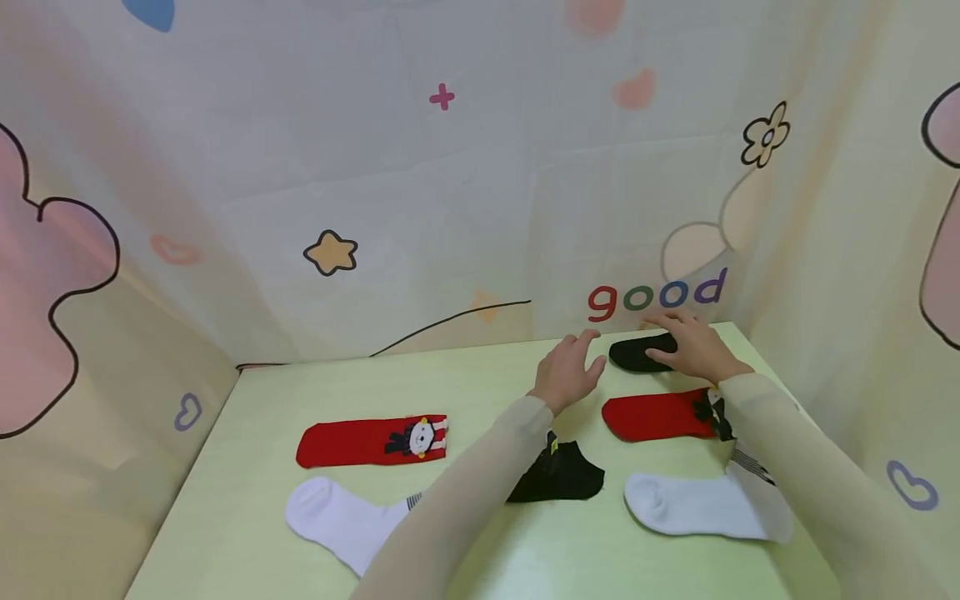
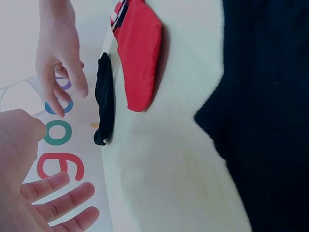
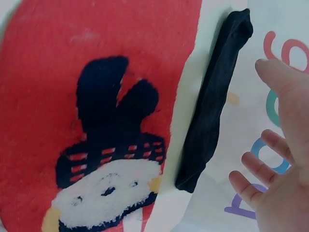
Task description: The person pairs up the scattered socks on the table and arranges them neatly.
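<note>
"What are the hands doing?"

"Neither one grasps anything. The left hand (image 1: pixel 567 372) hovers over the counter (image 1: pixel 232 417) with its fingers spread and slightly bent. The right hand (image 1: pixel 701 348) hangs above the plain black fabric sock (image 1: pixel 636 355), fingers loose and apart; its wrist view shows a gap between them."

"Where is that sock, exactly?"

"Flat near the counter's back edge, on the right, its right end hidden by the hand in the head view. Behind it, the pale printed cloth backdrop (image 1: pixel 442 183) carries multicoloured 'good' lettering (image 1: pixel 661 294)."

"And nearer the person?"

"A red knitted sock with a white-faced figure (image 1: pixel 652 416), then a white sock with dark stripes (image 1: pixel 678 505). The right sleeve (image 1: pixel 810 450) covers part of the red one."

"On the left?"

"A matching red sock (image 1: pixel 345 443) above a matching white sock (image 1: pixel 337 517). The left sleeve (image 1: pixel 472 492) partly hides that white one, plus a black ankle sock with a yellow mark (image 1: pixel 570 477)."
</note>
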`<action>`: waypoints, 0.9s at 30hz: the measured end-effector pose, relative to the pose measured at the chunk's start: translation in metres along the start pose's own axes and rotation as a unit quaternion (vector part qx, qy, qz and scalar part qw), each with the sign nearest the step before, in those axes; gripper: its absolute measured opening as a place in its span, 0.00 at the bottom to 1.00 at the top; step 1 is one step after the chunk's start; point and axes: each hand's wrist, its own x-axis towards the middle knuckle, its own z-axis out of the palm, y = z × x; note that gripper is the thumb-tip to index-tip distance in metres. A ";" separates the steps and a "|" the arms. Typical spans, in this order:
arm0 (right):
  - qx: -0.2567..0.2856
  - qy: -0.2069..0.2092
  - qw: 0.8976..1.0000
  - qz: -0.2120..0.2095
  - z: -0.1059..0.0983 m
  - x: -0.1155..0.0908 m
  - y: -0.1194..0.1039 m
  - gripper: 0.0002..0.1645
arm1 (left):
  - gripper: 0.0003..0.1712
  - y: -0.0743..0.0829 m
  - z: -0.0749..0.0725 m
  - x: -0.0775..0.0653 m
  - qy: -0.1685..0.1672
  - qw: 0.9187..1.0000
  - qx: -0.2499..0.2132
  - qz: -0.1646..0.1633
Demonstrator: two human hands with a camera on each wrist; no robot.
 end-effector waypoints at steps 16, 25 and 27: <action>0.009 0.001 1.000 0.012 0.004 -0.008 0.029 0.42 | 0.25 0.030 0.014 0.015 -0.031 0.999 0.002 -0.015; -0.001 -0.029 0.998 0.048 0.004 0.000 0.026 0.44 | 0.24 0.025 0.015 0.020 -0.044 0.999 0.022 -0.017; 0.002 -0.031 0.998 0.053 0.006 0.001 0.026 0.43 | 0.24 0.023 0.014 0.019 -0.051 0.998 0.030 -0.013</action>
